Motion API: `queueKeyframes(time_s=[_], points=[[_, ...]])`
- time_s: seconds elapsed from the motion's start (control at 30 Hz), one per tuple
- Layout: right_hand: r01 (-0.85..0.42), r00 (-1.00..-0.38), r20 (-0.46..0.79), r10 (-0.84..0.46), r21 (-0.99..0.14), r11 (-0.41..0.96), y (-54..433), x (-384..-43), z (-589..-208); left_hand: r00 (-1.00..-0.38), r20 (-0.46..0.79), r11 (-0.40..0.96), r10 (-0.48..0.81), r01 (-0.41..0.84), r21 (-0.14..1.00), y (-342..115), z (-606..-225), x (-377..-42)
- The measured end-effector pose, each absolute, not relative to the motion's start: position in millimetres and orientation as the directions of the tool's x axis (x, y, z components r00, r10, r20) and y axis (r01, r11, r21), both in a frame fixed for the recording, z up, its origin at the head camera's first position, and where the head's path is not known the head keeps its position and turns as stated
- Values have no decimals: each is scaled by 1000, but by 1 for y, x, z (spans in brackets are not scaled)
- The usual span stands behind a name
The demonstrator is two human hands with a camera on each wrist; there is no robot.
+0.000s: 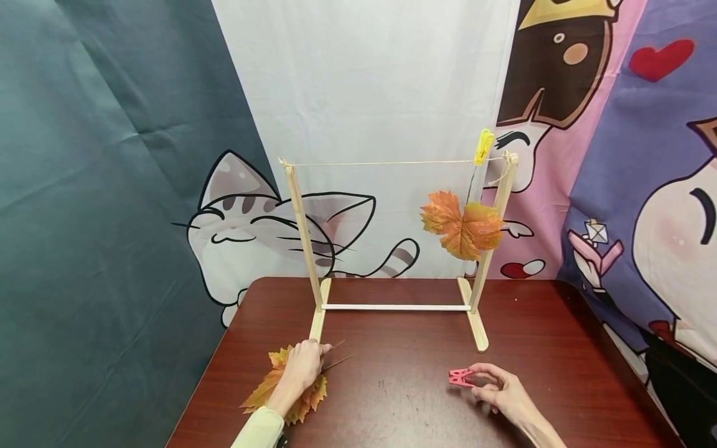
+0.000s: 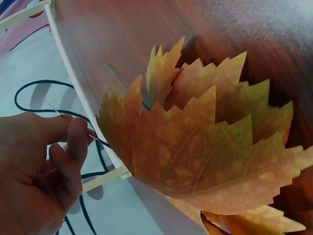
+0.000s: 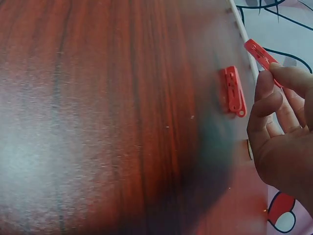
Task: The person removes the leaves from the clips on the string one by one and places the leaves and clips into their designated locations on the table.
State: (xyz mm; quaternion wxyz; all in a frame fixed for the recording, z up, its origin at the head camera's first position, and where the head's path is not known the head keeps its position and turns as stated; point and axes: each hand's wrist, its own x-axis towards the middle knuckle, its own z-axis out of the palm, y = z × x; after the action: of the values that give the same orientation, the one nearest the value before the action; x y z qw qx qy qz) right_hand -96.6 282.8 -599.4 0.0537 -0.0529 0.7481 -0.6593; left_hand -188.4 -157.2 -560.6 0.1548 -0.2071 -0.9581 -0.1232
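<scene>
My left hand [image 1: 304, 366] pinches a thin stem of an orange and yellow artificial maple leaf [image 2: 186, 152] at the table's left side. More such leaves [image 1: 307, 404] lie under and beside this hand, overlapping. Between the thumb and fingertips of my right hand [image 1: 504, 392] is a red clothespin [image 3: 259, 53], held just above the table at the right. In the right wrist view a second red clothespin [image 3: 234, 93] appears on the tabletop close to those fingers; the head view does not show it separately.
A wooden frame [image 1: 305, 236] stands at the back of the brown table [image 1: 392, 386], a string [image 1: 381, 163] across its top and a white bar [image 1: 392, 307] low down. Near its right post a yellow clothespin [image 1: 484, 147] on the string holds an orange leaf [image 1: 462, 225]. Printed cloth hangs behind.
</scene>
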Motion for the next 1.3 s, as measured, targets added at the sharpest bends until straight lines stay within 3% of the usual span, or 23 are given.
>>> queueKeyframes(time_s=[0.27, 0.73, 1.3], points=[[-44, -985, 23, -169, -991, 124, 283, -92, -607, -870, 334, 880, 363, 438, 184, -158, -573, -189], [62, -991, -86, -102, -974, 216, 281, -90, -614, -880, 303, 876, 365, 435, 208, -157, -581, -187], [51, -998, -65, -18, -902, 429, 275, -88, -615, -861, 312, 871, 401, 464, 161, -154, -592, -184]])
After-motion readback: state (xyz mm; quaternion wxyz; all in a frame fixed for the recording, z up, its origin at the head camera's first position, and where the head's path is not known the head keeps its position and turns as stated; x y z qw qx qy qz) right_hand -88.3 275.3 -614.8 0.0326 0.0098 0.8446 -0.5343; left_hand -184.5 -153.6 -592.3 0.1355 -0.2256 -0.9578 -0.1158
